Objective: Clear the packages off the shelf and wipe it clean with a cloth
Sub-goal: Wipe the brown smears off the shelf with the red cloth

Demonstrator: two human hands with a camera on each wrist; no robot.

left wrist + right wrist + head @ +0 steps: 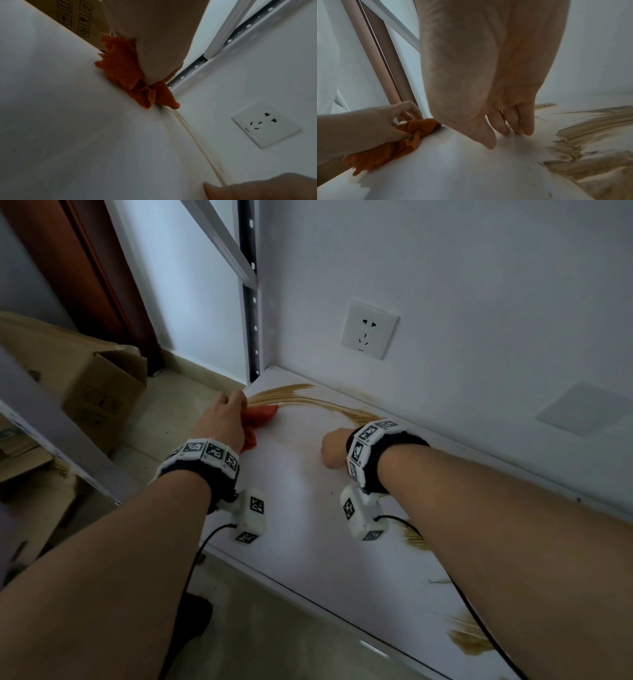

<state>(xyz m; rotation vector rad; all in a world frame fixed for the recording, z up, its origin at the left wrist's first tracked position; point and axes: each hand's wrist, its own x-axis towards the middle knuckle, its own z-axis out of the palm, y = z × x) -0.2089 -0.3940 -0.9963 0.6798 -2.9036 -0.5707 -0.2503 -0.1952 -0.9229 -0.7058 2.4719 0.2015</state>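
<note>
The white shelf (308, 508) carries brown smears (329, 404) near its back edge and along its right part. At the shelf's far left corner my left hand (224, 416) grips a crumpled orange cloth (262, 416), holding it against the surface. In the right wrist view the left hand's (368, 124) curled fingers bunch the cloth (390, 150). My right hand (334, 448) rests on the shelf to the right of the cloth, apart from it. Its straight fingertips (513, 125) touch the board and hold nothing. No package is on the visible shelf.
A cardboard box (102, 392) stands on the floor left of the shelf. A perforated upright post (251, 302) rises at the back left corner. A wall socket (370, 332) sits just above the shelf. An upper shelf beam (51, 422) crosses at the left.
</note>
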